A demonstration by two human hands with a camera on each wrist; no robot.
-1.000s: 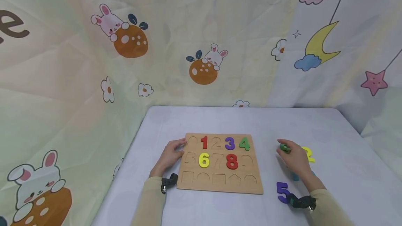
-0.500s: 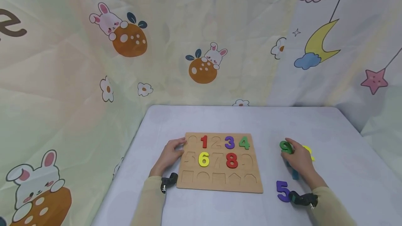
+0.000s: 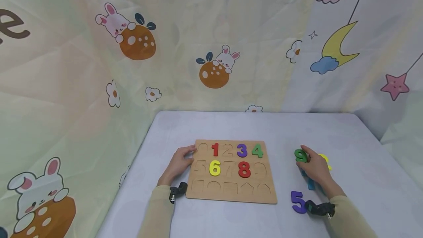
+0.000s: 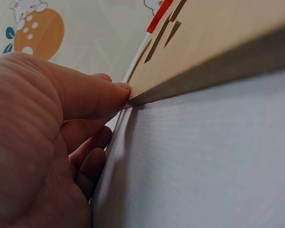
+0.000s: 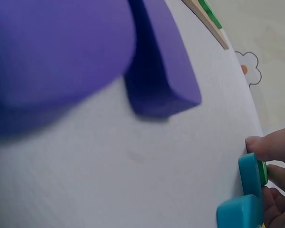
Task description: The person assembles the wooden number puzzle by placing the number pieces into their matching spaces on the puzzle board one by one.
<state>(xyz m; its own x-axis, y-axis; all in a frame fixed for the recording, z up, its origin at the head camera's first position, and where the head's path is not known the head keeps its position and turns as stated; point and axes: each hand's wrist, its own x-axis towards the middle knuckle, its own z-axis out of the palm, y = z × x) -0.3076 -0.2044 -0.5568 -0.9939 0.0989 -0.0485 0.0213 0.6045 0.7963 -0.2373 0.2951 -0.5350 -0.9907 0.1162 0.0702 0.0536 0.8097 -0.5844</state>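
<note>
We see the right hand (image 3: 315,168) pinching the green 9 (image 3: 303,156) narrowly, a fingertip at the numeral's far side and the thumb at its near side. The left hand (image 3: 178,161) holds the left edge of the wooden number board (image 3: 218,195), close to its far corner; in the left wrist view the thumb tip meets the rim while the lower fingers curl in below. How firmly either hand presses, we cannot tell.

The 9 is to the right of the board, well apart from it. Just nearer to us, a teal piece (image 3: 311,184) shows only in part, the hand covering the rest, so we cannot read its numeral. A yellow piece (image 3: 325,158) peeks out past the hand, equally hard to read. From the right wrist, the 9 is a green sliver behind the teal piece, the hand is cut off by the frame, and the purple 5 (image 3: 299,200) looms large and blurred. Whether the 9 touches the teal piece or the white tablecloth (image 3: 231,124), we cannot make out.

The board is a flat tan panel with outlined recesses and a darker side. A red 1 (image 3: 215,150), purple 3 (image 3: 243,150), green 4 (image 3: 259,153), yellow 6 (image 3: 210,167) and red 8 (image 3: 244,168) sit on it, each in one plain colour. The teal piece has smooth, rounded edges.
</note>
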